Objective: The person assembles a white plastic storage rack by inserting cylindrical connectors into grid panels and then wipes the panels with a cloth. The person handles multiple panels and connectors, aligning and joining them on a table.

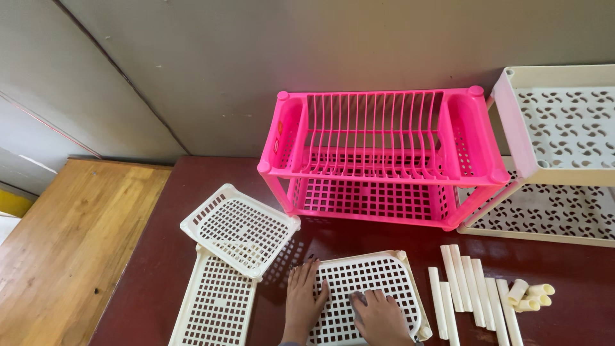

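Both hands lie flat and released on the white grid shelf (368, 291) at the table's (576, 269) near edge, left hand (302, 300) at its left rim, right hand (379, 315) mid-panel; advisable: press evenly to avoid tilting.

Two-tier rack (383, 160) behind lattice tray (368, 296), rods (471, 291) right, two trays (239, 229) left, seemingly overlapping

Three cream grid trays (240, 229), two assembled racks (383, 157), about seven long tubes (471, 285), four short connectors (530, 297).
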